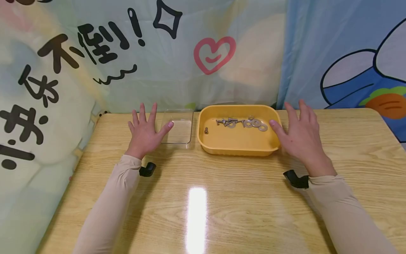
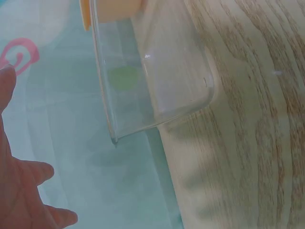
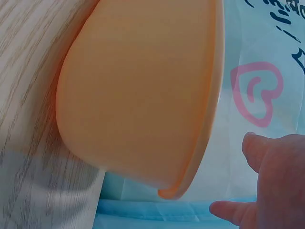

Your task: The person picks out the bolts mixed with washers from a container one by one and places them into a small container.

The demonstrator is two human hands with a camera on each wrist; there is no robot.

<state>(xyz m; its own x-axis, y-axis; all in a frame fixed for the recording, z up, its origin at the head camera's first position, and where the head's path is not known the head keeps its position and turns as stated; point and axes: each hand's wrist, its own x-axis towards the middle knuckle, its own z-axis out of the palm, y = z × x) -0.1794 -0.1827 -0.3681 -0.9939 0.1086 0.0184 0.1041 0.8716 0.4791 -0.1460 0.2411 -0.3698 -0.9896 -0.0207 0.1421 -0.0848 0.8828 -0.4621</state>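
Observation:
My left hand (image 1: pixel 144 134), fingers spread, hovers at the left of a clear plastic box (image 1: pixel 177 132); its thumb overlaps the box in the head view. In the left wrist view the clear box (image 2: pixel 176 71) stands apart from the fingertips. My right hand (image 1: pixel 301 141) is spread beside the right end of a yellow tray (image 1: pixel 238 150). The right wrist view has the tray's outer wall (image 3: pixel 138 95) with a gap to the fingers. Inside the tray lie several small screws (image 1: pixel 229 121) and flat washers (image 1: pixel 255 123); one screw (image 1: pixel 206 130) sits apart at the left. Both hands hold nothing.
Both containers stand at the back of a wooden table (image 1: pixel 241 211), close to a printed cloth backdrop (image 1: pixel 253 63). Light glares off the table (image 1: pixel 196 218) near the middle front. Black straps (image 1: pixel 147 169) are on the wrists.

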